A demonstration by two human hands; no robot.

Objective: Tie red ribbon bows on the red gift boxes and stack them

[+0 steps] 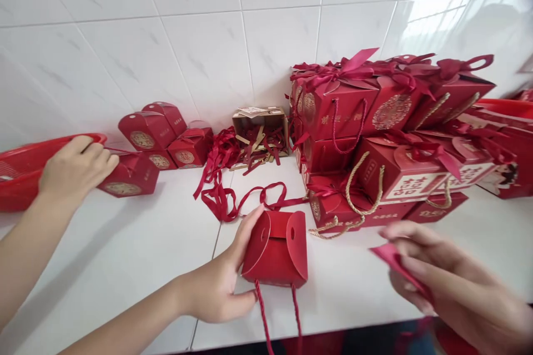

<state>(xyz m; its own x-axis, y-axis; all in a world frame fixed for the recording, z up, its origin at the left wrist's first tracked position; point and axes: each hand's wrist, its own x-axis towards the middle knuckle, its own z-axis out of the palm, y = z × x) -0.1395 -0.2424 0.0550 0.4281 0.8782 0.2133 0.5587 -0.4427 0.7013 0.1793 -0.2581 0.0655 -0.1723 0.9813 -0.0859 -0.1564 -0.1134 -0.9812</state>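
My left hand [219,285] grips a small red gift box [277,260] by its left side, near the counter's front. Two curved flaps with slots are folded over the box's top, and twisted red cord handles [263,316] hang from its near side. To the right of it, my right hand [441,274] pinches a piece of crimson ribbon [402,269] between thumb and fingers; the hand is slightly blurred. Behind the box, loose dark red ribbons [233,199] lie in loops on the white counter [175,255].
A co-worker's hand [77,166] holds another red box [131,175] beside a red plastic basin [37,161]. Several red boxes [145,130] stand by the wall, near a cardboard box [270,122] of tags. Ribbon-tied gift boxes [345,105] are stacked at right.
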